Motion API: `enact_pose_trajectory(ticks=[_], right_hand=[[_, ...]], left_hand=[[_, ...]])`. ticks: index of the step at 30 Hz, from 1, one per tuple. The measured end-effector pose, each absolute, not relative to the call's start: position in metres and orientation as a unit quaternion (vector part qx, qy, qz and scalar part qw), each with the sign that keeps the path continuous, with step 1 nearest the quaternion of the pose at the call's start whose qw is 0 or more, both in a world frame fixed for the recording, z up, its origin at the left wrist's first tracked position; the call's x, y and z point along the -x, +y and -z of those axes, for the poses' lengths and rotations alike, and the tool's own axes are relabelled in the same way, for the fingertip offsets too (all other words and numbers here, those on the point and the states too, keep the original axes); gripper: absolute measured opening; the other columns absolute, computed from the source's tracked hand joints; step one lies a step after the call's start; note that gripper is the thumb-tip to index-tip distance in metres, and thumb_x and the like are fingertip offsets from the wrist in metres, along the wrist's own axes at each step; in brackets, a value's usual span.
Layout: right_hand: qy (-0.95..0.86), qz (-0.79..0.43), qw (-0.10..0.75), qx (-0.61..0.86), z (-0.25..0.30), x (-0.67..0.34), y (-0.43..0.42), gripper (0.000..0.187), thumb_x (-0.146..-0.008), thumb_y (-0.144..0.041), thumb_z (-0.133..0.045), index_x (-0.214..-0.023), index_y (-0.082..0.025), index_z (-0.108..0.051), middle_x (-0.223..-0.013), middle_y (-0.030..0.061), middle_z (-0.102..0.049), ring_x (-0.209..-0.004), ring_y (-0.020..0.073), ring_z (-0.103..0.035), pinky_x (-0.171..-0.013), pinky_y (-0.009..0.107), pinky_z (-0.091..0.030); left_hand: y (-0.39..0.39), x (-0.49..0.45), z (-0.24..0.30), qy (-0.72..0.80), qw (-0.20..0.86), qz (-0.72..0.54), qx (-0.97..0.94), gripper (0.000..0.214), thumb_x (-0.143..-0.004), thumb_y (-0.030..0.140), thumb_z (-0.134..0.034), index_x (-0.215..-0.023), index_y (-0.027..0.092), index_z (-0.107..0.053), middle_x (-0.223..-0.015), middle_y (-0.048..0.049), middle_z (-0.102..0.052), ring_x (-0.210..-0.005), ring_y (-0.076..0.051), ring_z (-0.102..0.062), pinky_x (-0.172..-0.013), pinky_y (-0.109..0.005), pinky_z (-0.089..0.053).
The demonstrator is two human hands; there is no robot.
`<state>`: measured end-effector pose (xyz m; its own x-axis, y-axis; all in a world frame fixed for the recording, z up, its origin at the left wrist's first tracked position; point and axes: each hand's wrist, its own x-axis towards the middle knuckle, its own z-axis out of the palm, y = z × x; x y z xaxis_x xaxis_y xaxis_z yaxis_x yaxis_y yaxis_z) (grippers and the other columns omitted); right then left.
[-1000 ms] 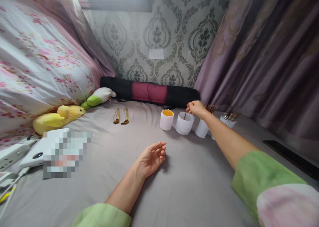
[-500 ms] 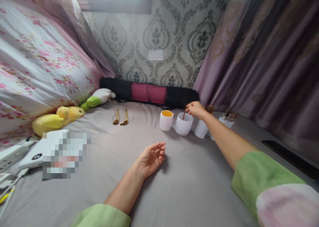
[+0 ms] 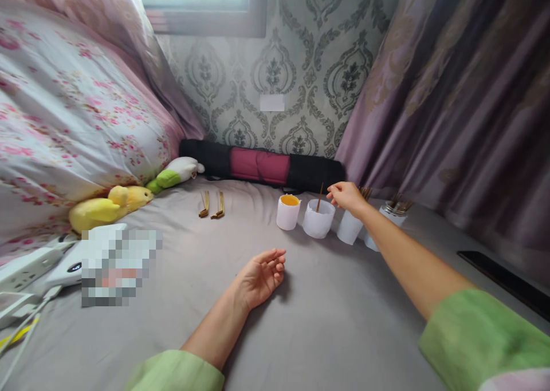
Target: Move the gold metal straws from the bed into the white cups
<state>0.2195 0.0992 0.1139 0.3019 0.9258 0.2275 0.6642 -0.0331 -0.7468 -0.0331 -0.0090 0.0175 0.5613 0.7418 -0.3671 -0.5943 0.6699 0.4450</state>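
Note:
My right hand (image 3: 347, 198) is just right of a thin brown stick (image 3: 320, 198), apart from it, with fingers loosely bent and nothing visible in them. The stick stands tilted in a wide white paper-wrapped cup (image 3: 318, 226). Left of that cup is a white cup with a yellow-orange inside (image 3: 287, 215). Beneath my right hand stands another white cup (image 3: 349, 232), with brown stick tops showing behind the hand. Farther right, a jar with several brown sticks (image 3: 393, 209) is partly hidden by my forearm. My left hand (image 3: 262, 277) rests palm up on the grey sheet, fingers loosely curled, holding nothing.
Two small bundles of gold-brown sticks (image 3: 204, 205) lie on the sheet (image 3: 189, 265). Plush toys (image 3: 114, 205), a white power bank (image 3: 77, 259) and a power strip (image 3: 30, 268) are at left. A black and maroon roll (image 3: 260, 165) lies along the wall; a dark phone-like slab (image 3: 502, 279) is at right.
My right hand has let go of the brown stick and moved slightly right; the stick now stands in the wide cup. The view has tilted up a little. My left hand stays in place.

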Motion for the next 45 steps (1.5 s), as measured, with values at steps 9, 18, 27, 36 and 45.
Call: enact_pose_trajectory(ticks=[9,18,27,36,45], right_hand=[[-0.532,-0.148,0.48,0.682,-0.108,-0.211,0.066,0.027,-0.077,-0.036,-0.048,-0.071,-0.012,-0.059,-0.062,0.0062,-0.061,-0.038,0.0066,-0.05,-0.032,0.016,-0.033],[-0.511,-0.26,0.529,0.625,-0.083,-0.181,0.029,0.03,-0.073,-0.043,-0.051,-0.069,-0.014,-0.056,-0.053,-0.0007,-0.051,-0.036,0.0054,-0.043,-0.03,0.015,-0.029],[-0.504,-0.318,0.505,0.624,-0.051,-0.161,0.019,0.031,-0.073,-0.044,-0.048,-0.069,-0.014,-0.055,-0.053,-0.0013,-0.05,-0.036,0.0058,-0.043,-0.03,0.015,-0.028],[-0.534,-0.297,0.455,0.648,-0.009,-0.149,0.015,0.034,-0.074,-0.047,-0.043,-0.069,-0.015,-0.057,-0.051,-0.0009,-0.053,-0.037,0.008,-0.045,-0.035,0.019,-0.034],[-0.606,-0.196,0.402,0.658,0.005,-0.149,0.014,0.039,-0.079,-0.046,-0.036,-0.072,-0.017,-0.061,-0.055,0.002,-0.06,-0.047,0.0119,-0.053,-0.048,0.021,-0.037]], left_hand=[[-0.01,0.033,-0.02,0.272,0.872,-0.386,-0.13,0.015,-0.073,0.016,-0.055,-0.085,0.007,-0.056,-0.067,-0.0031,-0.055,-0.053,-0.006,-0.049,-0.047,-0.016,-0.04],[-0.009,0.032,-0.021,0.28,0.872,-0.381,-0.129,0.014,-0.074,0.017,-0.054,-0.083,0.007,-0.056,-0.066,-0.0035,-0.056,-0.052,-0.006,-0.048,-0.047,-0.016,-0.039],[-0.008,0.033,-0.019,0.27,0.874,-0.382,-0.13,0.014,-0.074,0.016,-0.054,-0.084,0.006,-0.056,-0.066,-0.0035,-0.056,-0.052,-0.006,-0.048,-0.047,-0.016,-0.038],[-0.009,0.032,-0.021,0.276,0.873,-0.38,-0.128,0.013,-0.074,0.015,-0.053,-0.084,0.007,-0.057,-0.066,-0.0036,-0.056,-0.052,-0.006,-0.048,-0.047,-0.017,-0.038],[-0.009,0.032,-0.019,0.275,0.871,-0.381,-0.142,0.014,-0.074,0.016,-0.055,-0.085,0.008,-0.057,-0.069,-0.0036,-0.056,-0.054,-0.006,-0.049,-0.048,-0.017,-0.04]])
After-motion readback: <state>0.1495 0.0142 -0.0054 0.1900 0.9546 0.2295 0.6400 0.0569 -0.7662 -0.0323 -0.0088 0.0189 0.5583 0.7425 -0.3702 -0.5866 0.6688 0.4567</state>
